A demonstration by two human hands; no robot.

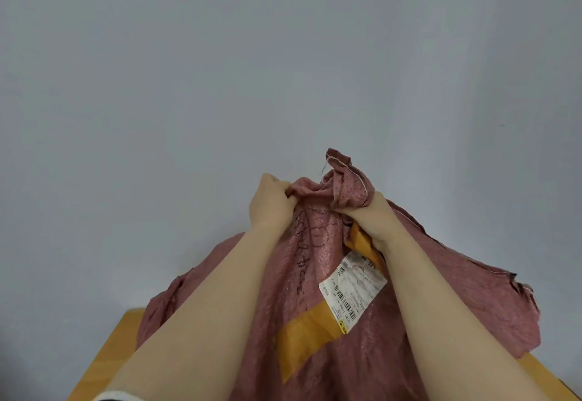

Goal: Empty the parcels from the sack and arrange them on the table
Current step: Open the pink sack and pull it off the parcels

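Head view shows two bare arms raised before a pale wall (189, 85), the left hand (271, 202) and right hand (368, 218) each clenching bunched fabric atop a pink woven sack (302, 274), which drapes down over a wooden table (104, 363), a white shipping label (352, 290) taped to its front.

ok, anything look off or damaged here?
The sack has a ragged, frayed edge at its right-hand corner, and a loose thread hangs at its top. Orange tape and a shipping label sit askew on its front; whether they belong to a parcel is unclear.
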